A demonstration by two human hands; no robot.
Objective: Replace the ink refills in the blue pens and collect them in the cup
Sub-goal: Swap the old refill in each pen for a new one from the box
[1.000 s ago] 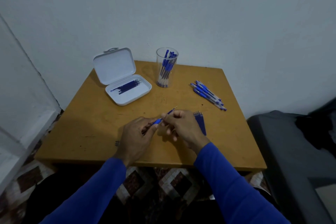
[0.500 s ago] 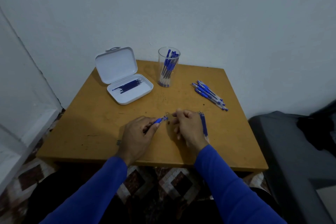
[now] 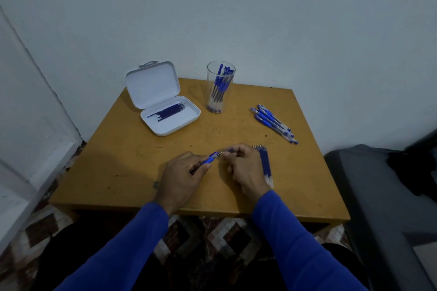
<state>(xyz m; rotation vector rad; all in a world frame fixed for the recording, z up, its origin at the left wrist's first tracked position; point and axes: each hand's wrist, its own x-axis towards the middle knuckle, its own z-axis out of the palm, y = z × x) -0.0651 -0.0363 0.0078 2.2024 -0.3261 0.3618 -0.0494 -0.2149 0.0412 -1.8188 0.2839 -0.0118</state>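
My left hand (image 3: 182, 178) grips a blue pen (image 3: 210, 160) just above the table's middle, its front end pointing up and right. The fingertips of my right hand (image 3: 246, 169) pinch a small pale piece at that front end; what the piece is cannot be told. A row of several blue refills (image 3: 266, 164) lies right beside my right hand. The clear cup (image 3: 221, 101) stands at the back with several blue pens upright in it. More blue pens (image 3: 274, 123) lie in a loose pile at the back right.
An open white case (image 3: 165, 133) holding several dark refills (image 3: 170, 111) sits at the back left of the wooden table (image 3: 123, 160). The wall runs behind the table. A dark grey seat (image 3: 378, 196) stands to the right.
A second ago my right hand held a thin refill sticking out of the pen. That refill now lies with the row at the right, and my right hand is back at the pen's front end.
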